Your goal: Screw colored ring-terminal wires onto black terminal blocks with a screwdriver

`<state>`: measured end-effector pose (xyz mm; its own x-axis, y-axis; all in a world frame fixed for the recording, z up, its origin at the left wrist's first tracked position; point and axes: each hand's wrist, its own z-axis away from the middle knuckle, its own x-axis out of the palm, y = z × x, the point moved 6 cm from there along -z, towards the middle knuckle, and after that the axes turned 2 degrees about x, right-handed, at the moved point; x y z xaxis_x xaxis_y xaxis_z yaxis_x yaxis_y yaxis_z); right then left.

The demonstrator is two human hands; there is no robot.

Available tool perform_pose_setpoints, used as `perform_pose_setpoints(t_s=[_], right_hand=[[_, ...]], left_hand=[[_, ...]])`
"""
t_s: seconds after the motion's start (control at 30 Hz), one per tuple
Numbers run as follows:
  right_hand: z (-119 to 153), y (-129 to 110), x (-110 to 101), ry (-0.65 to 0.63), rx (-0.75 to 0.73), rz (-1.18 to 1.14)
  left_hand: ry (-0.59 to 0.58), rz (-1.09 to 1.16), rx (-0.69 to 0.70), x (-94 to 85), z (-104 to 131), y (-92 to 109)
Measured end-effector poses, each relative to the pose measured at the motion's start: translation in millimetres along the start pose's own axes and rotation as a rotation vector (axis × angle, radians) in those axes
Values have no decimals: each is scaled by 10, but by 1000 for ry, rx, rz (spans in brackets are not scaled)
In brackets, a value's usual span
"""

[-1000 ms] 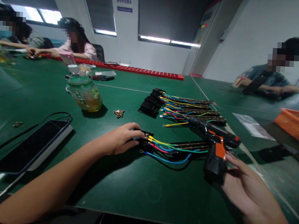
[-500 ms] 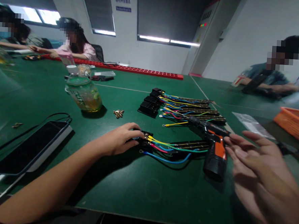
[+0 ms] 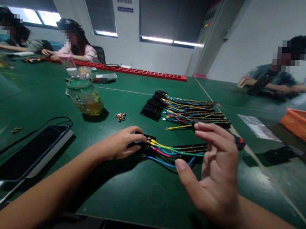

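Note:
My left hand [image 3: 125, 143] grips the left end of a black terminal block [image 3: 149, 137] on the green table. Yellow, green, red and blue wires run from its screws to a dark strip [image 3: 192, 148]. One blue wire [image 3: 160, 161] ends in a loose ring lug to the near side of the block. Above the wires and strip hovers my right hand [image 3: 216, 177], thumb and fingers apart, holding nothing. It hides most of the cordless screwdriver [image 3: 195, 122], whose dark front end shows past the fingertips.
Several wired black blocks [image 3: 153, 109] lie in a stack behind. A pile of brass-coloured screws [image 3: 120, 117] sits near a drink bottle [image 3: 85, 98]. A phone [image 3: 31, 152] with cables lies left, an orange basket [image 3: 301, 127] right. Other people sit across the table.
My right hand has come away from the screwdriver's handle and moved left, over the wires. My left hand stays on the terminal block.

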<state>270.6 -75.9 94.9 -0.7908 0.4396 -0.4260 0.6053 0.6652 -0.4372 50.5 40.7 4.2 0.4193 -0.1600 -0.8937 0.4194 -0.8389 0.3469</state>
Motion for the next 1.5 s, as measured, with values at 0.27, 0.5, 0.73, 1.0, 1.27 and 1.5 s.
perform_pose_setpoints(t_s=[0.27,0.5,0.73,1.0,1.27,1.5], right_hand=[[153,-153,311,-131,-314,95],[354,-169,540,-108,-547,146],[535,-135,703,-144,-606,202],[671,-47,834,-344,-618,111],[758,60,966,-544,-530,182],[777,111,988,-616,-471,259]], left_hand=[[6,31,22,-15,-8,19],[39,60,25,21,-7,1],[124,47,40,22,-18,-8],[298,19,87,30,1,-18],[357,17,47,33,-23,-10],[352,57,31,24,-43,-26]])
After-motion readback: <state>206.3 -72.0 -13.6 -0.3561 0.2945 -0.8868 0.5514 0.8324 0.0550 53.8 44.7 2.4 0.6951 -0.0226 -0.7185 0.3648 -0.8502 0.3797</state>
